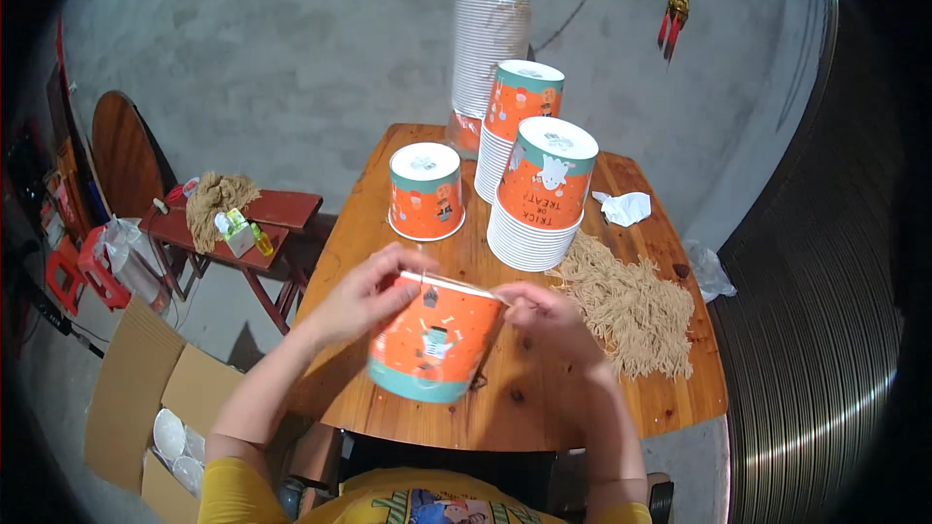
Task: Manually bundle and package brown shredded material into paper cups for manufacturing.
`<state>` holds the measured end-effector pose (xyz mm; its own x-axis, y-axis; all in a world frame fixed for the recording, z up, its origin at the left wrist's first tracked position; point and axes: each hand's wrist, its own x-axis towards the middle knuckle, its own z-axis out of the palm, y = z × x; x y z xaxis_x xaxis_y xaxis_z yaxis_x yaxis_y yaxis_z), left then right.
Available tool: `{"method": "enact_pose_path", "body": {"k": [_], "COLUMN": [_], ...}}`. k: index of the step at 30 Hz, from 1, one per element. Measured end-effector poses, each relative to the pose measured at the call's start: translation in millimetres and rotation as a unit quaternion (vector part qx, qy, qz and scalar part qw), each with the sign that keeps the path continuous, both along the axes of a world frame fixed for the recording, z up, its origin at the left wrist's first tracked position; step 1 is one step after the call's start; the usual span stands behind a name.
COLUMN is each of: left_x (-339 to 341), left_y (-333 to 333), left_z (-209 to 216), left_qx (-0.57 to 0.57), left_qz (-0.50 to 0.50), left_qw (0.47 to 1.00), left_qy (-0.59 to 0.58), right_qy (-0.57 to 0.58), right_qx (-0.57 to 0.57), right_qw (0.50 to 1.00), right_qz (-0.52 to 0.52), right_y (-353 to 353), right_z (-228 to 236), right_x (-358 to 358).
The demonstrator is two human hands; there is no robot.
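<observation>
An orange paper bucket [434,340] with a teal band and cartoon prints hangs tilted over the near part of the wooden table. My left hand [374,296] grips it at the left of its white rim. At the rim's right side my right hand [537,309] is closed in a pinch. A thin tan string appears to run along the rim between the hands; the right fingers seem to hold its end. Beside my right hand lies a heap of tan strings [636,311]. Beyond the held bucket, another orange bucket [425,196] stands upside down.
Two upside-down bucket stacks [544,184] [522,102] stand mid-table, with a tall wrapped stack [491,49] behind. Crumpled white tissue [623,208] lies at the right. An open cardboard box [136,383] is lower left; a red bench [291,211] holds more string [218,204].
</observation>
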<state>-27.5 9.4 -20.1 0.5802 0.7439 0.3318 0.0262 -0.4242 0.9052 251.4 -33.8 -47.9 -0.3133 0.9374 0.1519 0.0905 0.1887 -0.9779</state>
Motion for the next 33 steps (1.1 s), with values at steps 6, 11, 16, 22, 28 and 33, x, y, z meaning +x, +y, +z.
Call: {"method": "enact_pose_path", "body": {"k": [6, 11, 16, 22, 28, 33], "left_x": [-22.4, -45.4, -16.4, 2.1, 8.4, -4.0], "left_y": [72.8, 128.9, 178.1, 226.5, 265.1, 249.4], "left_z": [9.7, 1.8, -2.0, -22.9, -67.6, -86.8], "left_qx": [-0.140, -0.100, 0.074, 0.099, 0.189, 0.189], "left_qz": [-0.026, 0.043, 0.148, 0.106, 0.176, 0.225], "left_qw": [0.985, 0.972, 0.964, 0.965, 0.960, 0.956], "left_qy": [-0.101, -0.207, -0.207, -0.221, -0.109, 0.002], "right_qy": [0.113, 0.403, 0.545, 0.607, 0.271, -0.218], "right_qx": [-0.107, -0.129, -0.226, -0.281, -0.163, 0.328], "right_qw": [0.988, 0.903, 0.790, 0.722, 0.935, 0.886], "right_qz": [-0.024, -0.068, -0.170, -0.178, -0.159, -0.245], "right_y": [51.7, 131.4, 211.1, 248.3, 212.5, 142.4], "right_z": [-22.8, -14.8, -32.6, -53.1, -49.1, 26.4], "right_x": [-31.8, -54.5, -70.1, -78.2, -76.5, -59.0]}}
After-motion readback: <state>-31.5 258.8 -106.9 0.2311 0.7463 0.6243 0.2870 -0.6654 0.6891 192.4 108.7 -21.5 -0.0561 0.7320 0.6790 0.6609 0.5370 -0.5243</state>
